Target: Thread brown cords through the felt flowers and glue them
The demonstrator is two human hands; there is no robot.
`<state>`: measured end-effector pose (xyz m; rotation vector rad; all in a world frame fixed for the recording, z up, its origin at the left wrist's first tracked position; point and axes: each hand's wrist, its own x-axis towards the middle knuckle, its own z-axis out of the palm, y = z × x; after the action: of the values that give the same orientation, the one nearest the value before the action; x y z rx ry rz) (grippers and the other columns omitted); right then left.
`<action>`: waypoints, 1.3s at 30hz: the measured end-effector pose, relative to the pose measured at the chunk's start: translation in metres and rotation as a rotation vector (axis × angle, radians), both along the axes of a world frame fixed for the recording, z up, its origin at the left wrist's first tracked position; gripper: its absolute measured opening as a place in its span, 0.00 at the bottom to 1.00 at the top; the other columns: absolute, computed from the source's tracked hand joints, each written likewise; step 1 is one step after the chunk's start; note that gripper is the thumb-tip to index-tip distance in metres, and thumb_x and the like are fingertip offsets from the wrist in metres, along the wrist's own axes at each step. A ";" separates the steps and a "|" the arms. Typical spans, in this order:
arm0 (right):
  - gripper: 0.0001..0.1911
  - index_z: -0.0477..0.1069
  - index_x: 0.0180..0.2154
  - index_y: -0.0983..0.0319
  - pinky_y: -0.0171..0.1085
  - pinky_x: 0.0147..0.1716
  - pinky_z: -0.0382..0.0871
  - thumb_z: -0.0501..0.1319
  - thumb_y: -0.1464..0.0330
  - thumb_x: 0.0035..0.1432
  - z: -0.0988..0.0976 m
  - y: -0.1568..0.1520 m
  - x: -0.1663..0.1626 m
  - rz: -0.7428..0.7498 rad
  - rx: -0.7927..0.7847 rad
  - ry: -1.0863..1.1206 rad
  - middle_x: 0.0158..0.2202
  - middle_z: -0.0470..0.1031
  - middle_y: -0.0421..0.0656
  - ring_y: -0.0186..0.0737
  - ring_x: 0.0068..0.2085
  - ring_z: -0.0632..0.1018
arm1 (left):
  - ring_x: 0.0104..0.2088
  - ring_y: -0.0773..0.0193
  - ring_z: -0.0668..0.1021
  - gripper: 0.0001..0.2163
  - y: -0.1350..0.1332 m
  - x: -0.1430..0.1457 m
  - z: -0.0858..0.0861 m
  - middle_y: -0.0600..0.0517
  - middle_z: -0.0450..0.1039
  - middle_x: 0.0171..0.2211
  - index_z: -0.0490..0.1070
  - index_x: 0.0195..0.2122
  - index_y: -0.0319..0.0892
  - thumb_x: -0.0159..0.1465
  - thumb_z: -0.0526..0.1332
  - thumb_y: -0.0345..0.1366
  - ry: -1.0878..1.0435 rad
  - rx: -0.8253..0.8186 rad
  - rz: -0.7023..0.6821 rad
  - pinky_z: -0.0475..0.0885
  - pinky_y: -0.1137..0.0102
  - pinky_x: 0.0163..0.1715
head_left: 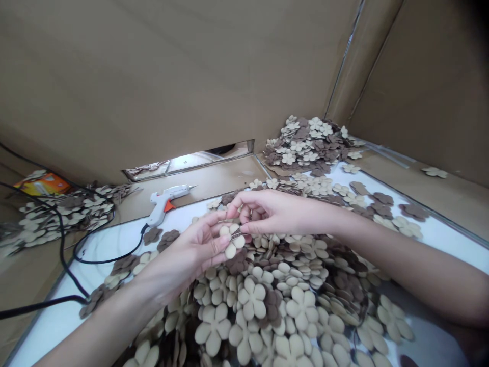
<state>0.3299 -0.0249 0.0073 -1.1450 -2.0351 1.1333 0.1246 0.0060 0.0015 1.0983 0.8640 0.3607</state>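
Between thumb and fingers, my left hand grips a cream flower cutout with rounded petals. My right hand meets it at the flower's right side, its thumb and fingers pinched on something too small to make out, perhaps a thin strip or cord against the flower. Both hands hover above a large heap of cream and brown flower cutouts that spreads toward me. Left of my hands, a white glue gun with an orange trigger lies on its side, touched by neither hand.
Black cables loop across the left side. More flower cutouts are piled at the back right and far left, the latter beside an orange packet. Tall cardboard walls enclose the white work surface; a slot opens in the back one.
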 end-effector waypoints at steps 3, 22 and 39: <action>0.14 0.65 0.46 0.62 0.31 0.33 0.66 0.58 0.73 0.57 -0.001 0.000 0.000 0.014 -0.018 0.019 0.33 0.71 0.39 0.33 0.34 0.74 | 0.48 0.59 0.77 0.19 0.001 -0.001 -0.002 0.47 0.74 0.48 0.68 0.51 0.46 0.59 0.65 0.29 -0.015 -0.009 -0.017 0.74 0.73 0.44; 0.09 0.65 0.43 0.63 0.32 0.36 0.67 0.57 0.74 0.58 0.003 -0.003 0.000 0.043 -0.027 -0.033 0.34 0.74 0.40 0.33 0.36 0.75 | 0.55 0.49 0.71 0.18 0.001 -0.003 0.000 0.46 0.72 0.51 0.67 0.55 0.45 0.63 0.60 0.33 -0.113 -0.083 -0.165 0.68 0.56 0.54; 0.12 0.66 0.44 0.63 0.30 0.32 0.64 0.57 0.76 0.56 0.007 -0.005 0.000 -0.013 0.077 -0.146 0.33 0.72 0.39 0.32 0.34 0.72 | 0.43 0.59 0.79 0.18 0.004 0.001 0.001 0.48 0.77 0.43 0.69 0.52 0.45 0.61 0.63 0.39 0.038 0.012 -0.127 0.72 0.66 0.47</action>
<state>0.3303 -0.0297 0.0146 -1.2326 -2.1579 0.9808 0.1259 0.0099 0.0024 1.1676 0.8223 0.2404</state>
